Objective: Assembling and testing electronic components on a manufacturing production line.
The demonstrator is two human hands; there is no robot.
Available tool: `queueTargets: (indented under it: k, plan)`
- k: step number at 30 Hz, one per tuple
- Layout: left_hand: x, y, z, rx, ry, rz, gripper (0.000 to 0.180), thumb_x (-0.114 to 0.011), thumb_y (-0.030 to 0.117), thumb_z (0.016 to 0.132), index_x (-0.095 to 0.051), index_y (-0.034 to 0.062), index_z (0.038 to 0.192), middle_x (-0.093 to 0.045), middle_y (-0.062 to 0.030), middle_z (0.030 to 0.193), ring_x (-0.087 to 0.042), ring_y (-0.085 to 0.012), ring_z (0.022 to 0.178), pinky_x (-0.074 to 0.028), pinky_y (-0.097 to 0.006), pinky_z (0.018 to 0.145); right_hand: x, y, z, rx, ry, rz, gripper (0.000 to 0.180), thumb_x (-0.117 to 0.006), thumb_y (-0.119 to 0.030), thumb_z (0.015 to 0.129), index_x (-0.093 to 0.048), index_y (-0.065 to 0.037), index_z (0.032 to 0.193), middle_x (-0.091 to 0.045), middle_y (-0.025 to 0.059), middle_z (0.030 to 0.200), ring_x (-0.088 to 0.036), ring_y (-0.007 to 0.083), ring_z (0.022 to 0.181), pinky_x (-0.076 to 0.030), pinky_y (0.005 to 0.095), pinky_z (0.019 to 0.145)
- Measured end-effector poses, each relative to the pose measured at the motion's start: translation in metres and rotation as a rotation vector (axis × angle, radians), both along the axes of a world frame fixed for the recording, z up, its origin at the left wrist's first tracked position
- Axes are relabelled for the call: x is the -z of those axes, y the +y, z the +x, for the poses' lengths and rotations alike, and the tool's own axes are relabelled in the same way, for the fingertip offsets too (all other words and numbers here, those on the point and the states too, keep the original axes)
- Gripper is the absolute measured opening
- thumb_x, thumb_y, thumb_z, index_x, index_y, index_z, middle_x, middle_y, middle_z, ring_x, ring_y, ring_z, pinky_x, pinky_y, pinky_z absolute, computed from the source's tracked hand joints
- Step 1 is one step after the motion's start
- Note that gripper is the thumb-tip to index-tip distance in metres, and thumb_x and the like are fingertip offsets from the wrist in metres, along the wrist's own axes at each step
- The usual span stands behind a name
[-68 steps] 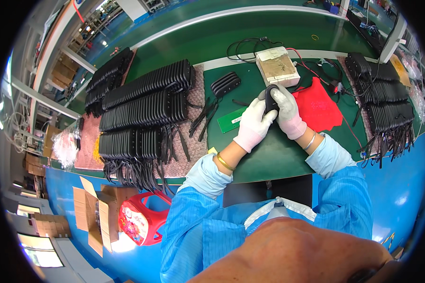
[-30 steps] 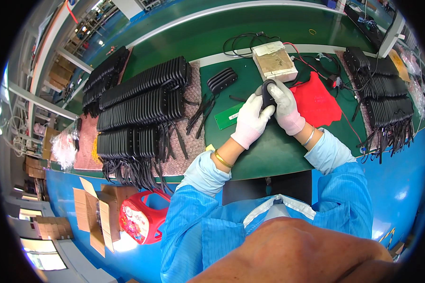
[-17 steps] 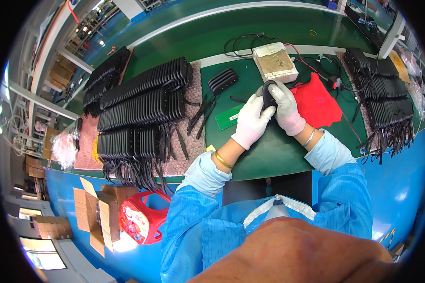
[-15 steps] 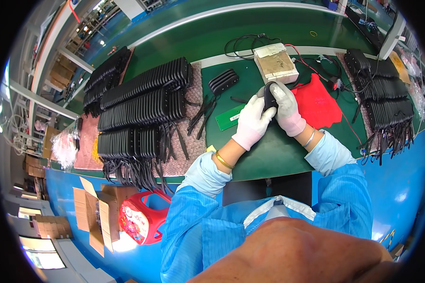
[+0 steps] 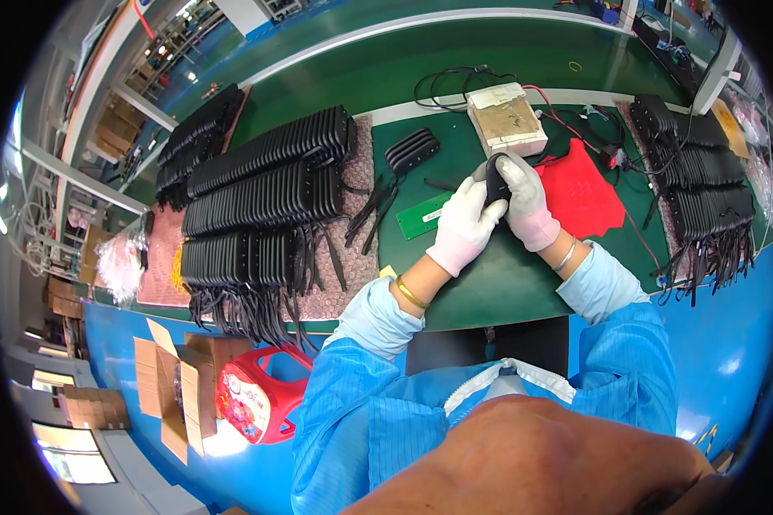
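Note:
Between my two white-gloved hands is a black rounded device (image 5: 496, 178), held up over the green mat. My left hand (image 5: 465, 221) closes on its near left side, thumb across the front. Around the right and far side curl the fingers of my right hand (image 5: 526, 199). What kind of device it is, I cannot make out, since the gloves cover much of it. A small group of similar black devices (image 5: 412, 150) with straps lies to the left of my hands. Just behind my hands stands a worn, pale box (image 5: 505, 122), and a red cloth (image 5: 581, 190) spreads to their right.
Long rows of black strapped devices (image 5: 262, 202) rest on bubble wrap (image 5: 362, 249) at the left; more stacked black devices (image 5: 709, 180) are at the right. A green board (image 5: 423, 216) lies left of my hands. A red stool (image 5: 262, 399) and an open carton (image 5: 176, 390) stand on the floor.
Both hands keep their grip on the black device, with only a slight shift of the fingers. The whole view has moved slightly; nothing on the bench has visibly changed place.

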State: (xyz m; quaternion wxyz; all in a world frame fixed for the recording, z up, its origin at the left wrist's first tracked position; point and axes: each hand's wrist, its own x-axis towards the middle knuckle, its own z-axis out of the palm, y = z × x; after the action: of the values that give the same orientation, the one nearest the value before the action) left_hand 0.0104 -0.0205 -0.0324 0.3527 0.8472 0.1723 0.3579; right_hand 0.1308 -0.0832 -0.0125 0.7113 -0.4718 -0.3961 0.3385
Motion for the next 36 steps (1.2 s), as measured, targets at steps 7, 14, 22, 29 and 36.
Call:
queueTargets:
  k: [7,14,22,29,36]
  plan:
    - [-0.004,-0.002,0.000,-0.010,0.024,0.024,0.028,-0.065,0.018,0.084,-0.059,0.0030,0.108,-0.058,-0.0190,0.100,-0.058,-0.0396,0.077,-0.049,-0.044,0.070,-0.003,-0.001,0.000,0.032,0.008,-0.018,0.029,-0.044,-0.024,0.099,-0.062,-0.002,0.097,-0.066,0.0092,0.092,-0.055,0.0163,0.081,-0.044,0.0265,0.078]
    - [0.001,-0.003,0.001,-0.038,-0.080,0.060,0.029,-0.064,0.021,0.085,-0.058,0.0031,0.107,-0.058,-0.0198,0.101,-0.059,-0.0416,0.080,-0.050,-0.046,0.072,0.000,0.001,0.000,0.022,-0.029,0.009,0.029,-0.044,-0.024,0.099,-0.062,-0.003,0.099,-0.066,0.0082,0.092,-0.054,0.0154,0.081,-0.043,0.0256,0.079]
    - [0.012,0.000,0.006,-0.032,0.077,0.031,0.052,-0.062,0.020,0.084,-0.052,0.0026,0.133,-0.058,-0.0219,0.125,-0.060,-0.0418,0.102,-0.051,-0.043,0.086,0.005,0.000,0.004,-0.019,-0.033,0.029,0.031,-0.041,-0.027,0.100,-0.060,-0.003,0.096,-0.063,0.0084,0.094,-0.051,0.0160,0.084,-0.041,0.0272,0.081]
    - [0.008,-0.001,0.005,-0.061,0.004,0.024,0.034,-0.062,0.023,0.085,-0.057,0.0042,0.113,-0.059,-0.0200,0.112,-0.061,-0.0416,0.087,-0.051,-0.046,0.077,0.001,0.001,0.001,0.008,-0.107,0.014,0.031,-0.039,-0.027,0.100,-0.059,-0.003,0.096,-0.063,0.0091,0.093,-0.052,0.0174,0.084,-0.041,0.0286,0.082]
    - [0.007,-0.001,0.004,-0.046,0.080,-0.004,0.049,-0.063,0.019,0.084,-0.055,0.0031,0.129,-0.058,-0.0209,0.127,-0.061,-0.0417,0.099,-0.051,-0.044,0.084,0.003,0.001,0.002,-0.003,-0.082,0.022,0.031,-0.039,-0.028,0.100,-0.059,-0.003,0.096,-0.063,0.0094,0.093,-0.052,0.0176,0.083,-0.041,0.0282,0.082]
